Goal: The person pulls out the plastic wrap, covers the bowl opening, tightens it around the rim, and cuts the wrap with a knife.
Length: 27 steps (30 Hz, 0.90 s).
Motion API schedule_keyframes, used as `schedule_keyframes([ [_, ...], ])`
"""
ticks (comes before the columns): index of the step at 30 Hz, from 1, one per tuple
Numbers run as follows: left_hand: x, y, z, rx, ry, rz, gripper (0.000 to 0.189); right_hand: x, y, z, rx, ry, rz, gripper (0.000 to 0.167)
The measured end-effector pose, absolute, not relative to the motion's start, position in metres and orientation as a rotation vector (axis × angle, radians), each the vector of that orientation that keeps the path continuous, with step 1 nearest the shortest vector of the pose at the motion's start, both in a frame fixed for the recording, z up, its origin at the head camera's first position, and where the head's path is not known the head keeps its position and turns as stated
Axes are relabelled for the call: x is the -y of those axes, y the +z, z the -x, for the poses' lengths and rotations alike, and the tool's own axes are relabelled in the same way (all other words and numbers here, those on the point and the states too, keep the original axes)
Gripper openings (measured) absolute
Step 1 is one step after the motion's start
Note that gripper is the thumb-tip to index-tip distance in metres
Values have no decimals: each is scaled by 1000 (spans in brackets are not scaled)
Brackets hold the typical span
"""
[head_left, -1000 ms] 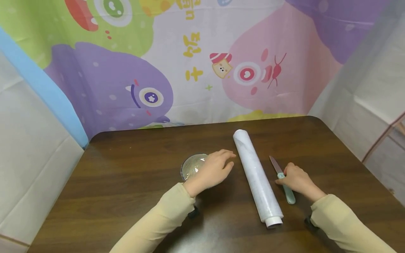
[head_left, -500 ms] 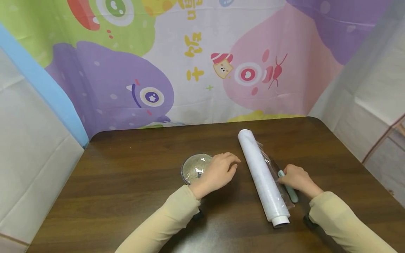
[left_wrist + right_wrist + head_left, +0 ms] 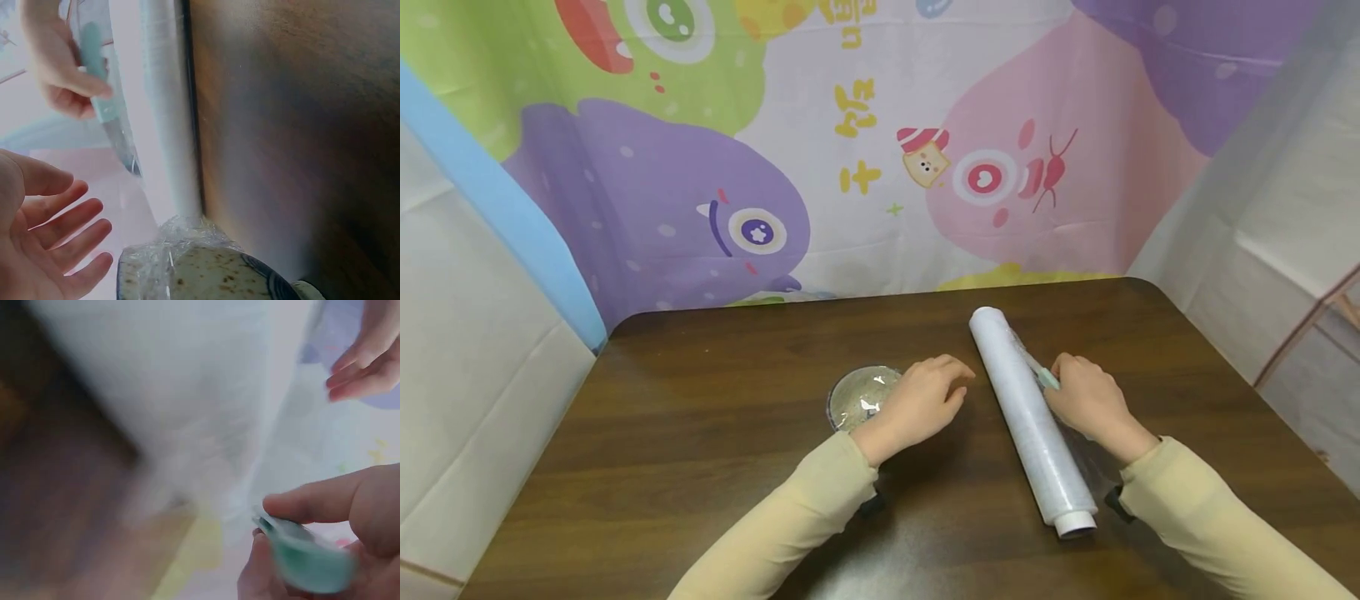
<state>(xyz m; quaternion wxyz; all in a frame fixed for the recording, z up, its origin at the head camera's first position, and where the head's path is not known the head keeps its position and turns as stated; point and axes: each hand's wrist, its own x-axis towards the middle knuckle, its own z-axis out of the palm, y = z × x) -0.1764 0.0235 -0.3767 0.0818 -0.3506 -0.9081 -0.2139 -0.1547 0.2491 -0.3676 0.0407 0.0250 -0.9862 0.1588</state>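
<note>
My right hand (image 3: 1090,400) grips a knife (image 3: 1047,379) by its mint-green handle, alongside the right side of a long roll of plastic wrap (image 3: 1030,417). In the left wrist view the blade points down beside the roll, with a bit of clear film about it. My left hand (image 3: 921,404) holds nothing; its fingers are relaxed and spread slightly, between the roll and a bowl (image 3: 857,400). Clear film covers the bowl, and its speckled side with blue bands shows in the left wrist view. The hand and wrist hide the bowl's right part in the head view.
The brown wooden table (image 3: 700,450) carries the roll and the bowl. A cartoon-printed cloth (image 3: 865,233) hangs behind its far edge, and pale cloth walls (image 3: 1262,250) stand at both sides.
The right hand has picked up the knife from the table and moved it away from me, toward the roll. The roll has shifted right. The left hand has moved slightly right.
</note>
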Motion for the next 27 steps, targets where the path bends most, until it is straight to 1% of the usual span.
schedule_keyframes([
  [11, -21, -381, 178, 2692, -651, 1038, 23, -216, -349, 140, 2893, 414, -179, 9],
  [19, -21, -378, 177, 2478, -601, 1016, 30, -198, -343, 128, 2797, 371, -313, 4],
  [27, -19, -376, 174, 2408, -504, 1013, 19, -191, -342, 124, 2725, 260, -396, 3],
])
